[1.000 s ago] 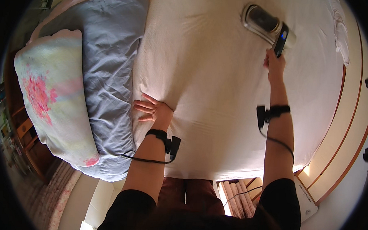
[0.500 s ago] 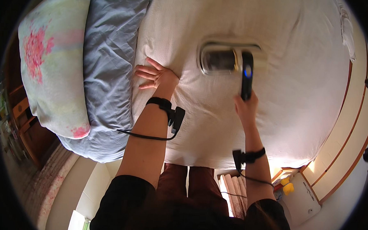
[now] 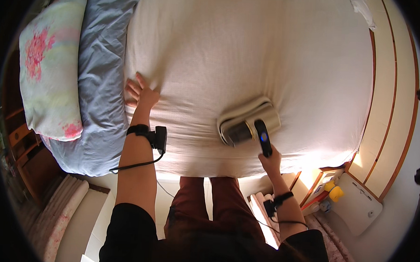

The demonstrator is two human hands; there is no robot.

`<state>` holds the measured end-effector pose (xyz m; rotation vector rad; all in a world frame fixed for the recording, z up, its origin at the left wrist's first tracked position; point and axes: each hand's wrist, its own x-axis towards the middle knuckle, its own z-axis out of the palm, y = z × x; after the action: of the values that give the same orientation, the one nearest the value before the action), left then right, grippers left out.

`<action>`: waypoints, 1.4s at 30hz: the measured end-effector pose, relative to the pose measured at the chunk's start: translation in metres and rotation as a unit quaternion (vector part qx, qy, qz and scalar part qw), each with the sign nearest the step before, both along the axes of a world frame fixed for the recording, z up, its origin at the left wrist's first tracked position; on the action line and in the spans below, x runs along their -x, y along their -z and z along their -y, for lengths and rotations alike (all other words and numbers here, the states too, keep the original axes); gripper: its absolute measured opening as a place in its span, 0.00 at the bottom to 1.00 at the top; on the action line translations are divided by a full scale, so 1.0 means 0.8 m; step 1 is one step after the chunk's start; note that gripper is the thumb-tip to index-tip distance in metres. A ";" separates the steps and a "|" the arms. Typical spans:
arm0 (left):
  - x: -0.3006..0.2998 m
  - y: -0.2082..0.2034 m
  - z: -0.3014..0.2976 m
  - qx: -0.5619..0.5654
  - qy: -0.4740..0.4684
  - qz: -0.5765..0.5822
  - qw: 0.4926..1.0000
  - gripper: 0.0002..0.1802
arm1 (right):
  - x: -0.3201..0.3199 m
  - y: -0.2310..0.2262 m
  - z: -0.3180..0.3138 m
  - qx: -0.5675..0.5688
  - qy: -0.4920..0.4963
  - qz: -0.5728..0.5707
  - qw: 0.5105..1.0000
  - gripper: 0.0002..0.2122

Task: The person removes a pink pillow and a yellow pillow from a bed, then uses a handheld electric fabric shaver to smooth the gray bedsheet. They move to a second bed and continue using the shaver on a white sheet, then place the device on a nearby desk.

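Observation:
My right hand is wrapped round the black handle of a handheld mattress vacuum, which has a beige body, a dark see-through dust cup and a blue light on the grip. The vacuum lies tilted on the cream bed sheet, near the bed's front edge. To the left, my left hand presses on the sheet with its fingers spread, holding nothing. It rests close to the border of the blue-grey bedding. Each of my forearms wears a black strap with a small cabled device.
A pale pillow with pink blotches lies on the blue-grey bedding at the left. Wooden-edged panels run along the bed's right side. Beyond the front right corner are a yellow toy and a white board.
My right hand has pulled the vacuum back toward me, and it has turned to a slant. My left hand stays spread on the sheet near the blue-grey bedding. The whole view has shifted.

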<state>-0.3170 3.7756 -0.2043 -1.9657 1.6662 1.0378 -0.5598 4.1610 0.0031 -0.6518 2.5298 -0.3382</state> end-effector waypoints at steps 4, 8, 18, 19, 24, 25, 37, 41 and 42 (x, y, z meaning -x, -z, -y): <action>0.063 -0.020 -0.028 -0.033 0.008 -0.010 0.999 0.63 | 0.048 -0.019 -0.040 0.004 0.055 -0.045 0.997 0.11; 0.204 -0.078 -0.098 -0.060 0.107 -0.039 0.992 0.56 | 0.144 0.004 0.073 0.102 0.118 0.030 0.987 0.09; 0.429 -0.145 -0.176 -0.138 0.414 0.270 0.858 0.46 | 0.326 -0.014 0.312 0.241 0.165 0.029 0.956 0.12; 0.437 -0.131 -0.176 -0.164 0.527 0.401 0.732 0.46 | 0.346 -0.022 0.318 0.251 0.152 0.018 0.956 0.13; 0.427 -0.067 -0.202 -0.323 0.523 0.730 0.298 0.43 | 0.416 -0.038 0.349 0.316 0.190 0.004 0.929 0.13; 0.422 -0.062 -0.210 -0.314 0.568 0.707 0.282 0.43 | 0.422 -0.041 0.364 0.336 0.200 -0.001 0.920 0.13; 0.368 -0.116 -0.207 -0.363 0.667 0.620 0.197 0.33 | 0.329 0.010 0.412 0.209 -0.128 0.039 0.969 0.14; 0.358 -0.134 -0.199 -0.323 0.696 0.598 0.231 0.26 | 0.430 -0.020 0.388 0.228 -0.033 -0.061 0.971 0.14; 0.358 -0.137 -0.196 -0.308 0.716 0.578 0.241 0.25 | 0.460 -0.032 0.390 0.229 0.063 -0.045 0.970 0.15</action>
<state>-0.6036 3.9327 -0.0944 0.2047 0.8878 -0.5491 -0.9281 3.8491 0.0290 -0.6848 2.6022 -0.9783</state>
